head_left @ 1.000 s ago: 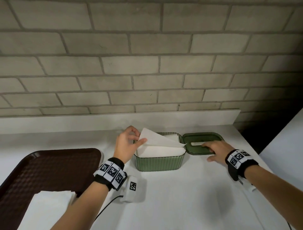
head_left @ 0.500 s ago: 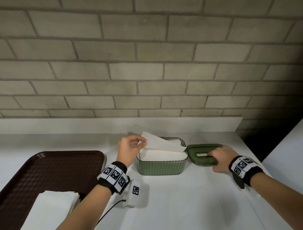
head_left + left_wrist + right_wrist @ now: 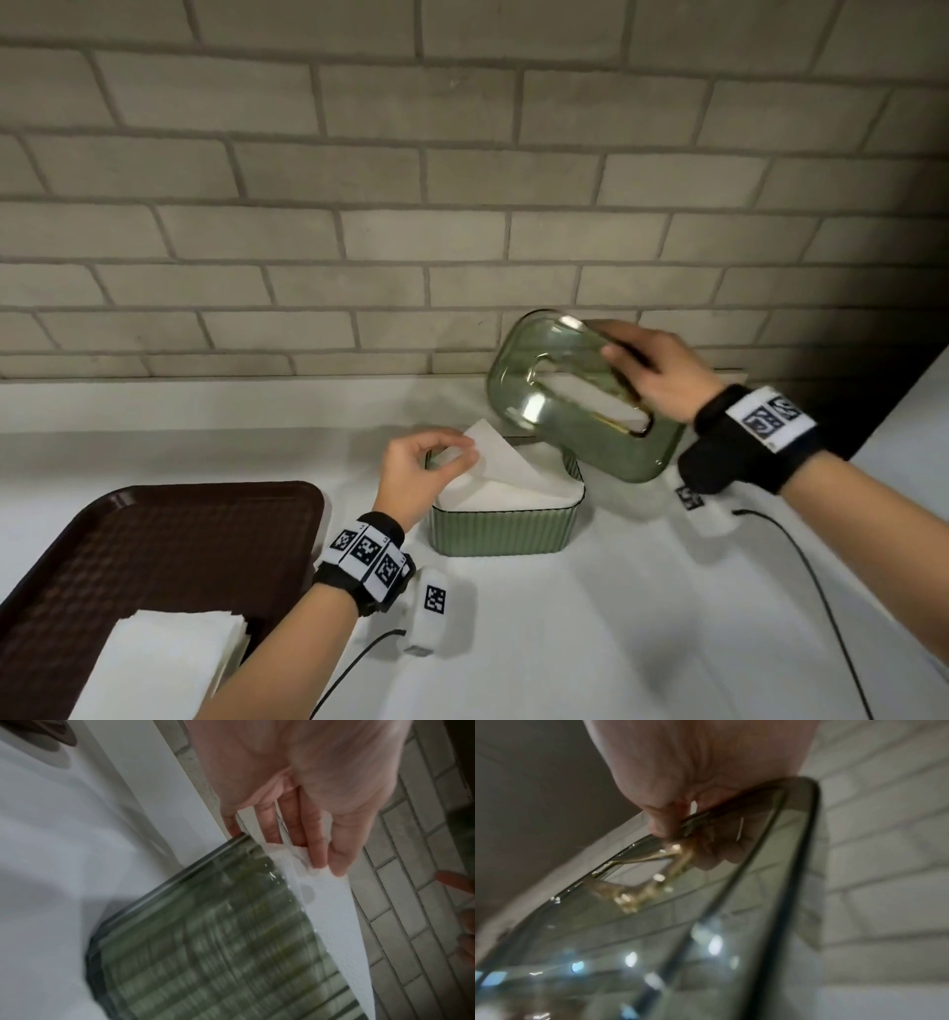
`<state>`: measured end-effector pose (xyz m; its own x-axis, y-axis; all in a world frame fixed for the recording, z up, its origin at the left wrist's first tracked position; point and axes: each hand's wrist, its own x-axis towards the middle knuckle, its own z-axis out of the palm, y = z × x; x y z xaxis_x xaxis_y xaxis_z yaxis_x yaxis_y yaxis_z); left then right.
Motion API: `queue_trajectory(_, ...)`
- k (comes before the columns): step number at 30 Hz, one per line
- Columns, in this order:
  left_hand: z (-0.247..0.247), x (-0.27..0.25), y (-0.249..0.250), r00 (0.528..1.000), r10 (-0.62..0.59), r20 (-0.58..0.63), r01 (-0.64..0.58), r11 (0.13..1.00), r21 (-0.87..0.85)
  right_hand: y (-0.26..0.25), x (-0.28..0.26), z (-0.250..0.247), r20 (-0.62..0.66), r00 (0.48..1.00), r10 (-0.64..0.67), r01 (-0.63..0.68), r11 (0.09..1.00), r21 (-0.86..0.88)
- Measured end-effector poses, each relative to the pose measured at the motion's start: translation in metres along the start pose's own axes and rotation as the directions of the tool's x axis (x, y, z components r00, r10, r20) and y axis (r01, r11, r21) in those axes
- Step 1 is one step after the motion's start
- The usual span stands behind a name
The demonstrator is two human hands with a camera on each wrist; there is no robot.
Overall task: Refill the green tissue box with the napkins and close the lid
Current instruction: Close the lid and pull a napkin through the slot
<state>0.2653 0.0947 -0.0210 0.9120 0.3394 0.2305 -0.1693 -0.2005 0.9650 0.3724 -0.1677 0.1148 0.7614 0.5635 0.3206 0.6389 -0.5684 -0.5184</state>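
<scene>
Done: the green tissue box [image 3: 500, 524] sits on the white counter [image 3: 590, 642] packed with napkins [image 3: 506, 491] up to its rim
Left: the lid [image 3: 575, 406] is off and must go down over the box, probably with the top sheet fed through its slot
Left hand: the left hand [image 3: 418, 470] hovers at the box's left end, thumb and fingers pinching the raised corner of the top napkin [image 3: 326, 902]
Right hand: the right hand [image 3: 662, 377] is clamped on the lid's far edge, holding it tilted in the air above and right of the box, slot facing the camera
Spare stock: a stack of napkins [image 3: 169, 663] lies on the brown tray [image 3: 154, 545] at left, so I judge refilling complete
</scene>
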Motion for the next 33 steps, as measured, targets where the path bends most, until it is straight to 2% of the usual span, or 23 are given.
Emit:
queue_trajectory(3,-0.003,-0.004,0.000,0.999,-0.028,0.035,0.026,0.998,0.052,-0.016,0.016,0.047,0.117,0.992,-0.035,0.018,0.990,0.139)
queue_trajectory(8,-0.006,-0.011,0.003,0.997,-0.050,0.052,0.051,0.998,-0.029,-0.021,0.025,0.098,0.205,0.978,-0.041,-0.023,0.953,0.302)
queue_trajectory(10,-0.009,-0.009,-0.004,0.994,-0.099,0.036,0.101,0.993,-0.068,-0.017,0.024,0.108,0.231,0.972,-0.030,-0.044,0.950,0.309)
queue_trajectory(13,-0.013,-0.006,-0.015,0.973,-0.230,0.035,0.231,0.972,-0.033,-0.010,0.022,0.116,0.284,0.959,-0.020,-0.075,0.945,0.318)
queue_trajectory(17,-0.011,-0.008,-0.024,0.962,-0.268,0.048,0.268,0.963,-0.009,-0.005,0.023,0.119,0.309,0.949,-0.054,-0.029,0.966,0.256)
queue_trajectory(20,-0.009,-0.009,-0.023,0.960,-0.274,0.056,0.275,0.961,-0.013,-0.006,0.023,0.117,0.319,0.947,-0.036,-0.063,0.954,0.294)
queue_trajectory(23,-0.012,-0.007,-0.030,0.955,-0.294,0.037,0.295,0.955,-0.022,-0.007,0.018,0.114,0.379,0.925,-0.021,-0.103,0.948,0.303)
queue_trajectory(27,-0.016,0.000,-0.047,0.969,-0.248,0.022,0.247,0.968,0.035,-0.008,0.013,0.116,0.440,0.897,-0.025,-0.094,0.965,0.246)
queue_trajectory(33,-0.020,0.000,-0.037,0.987,-0.163,0.004,0.162,0.982,0.096,-0.012,0.015,0.112,0.409,0.910,-0.073,-0.062,0.950,0.306)
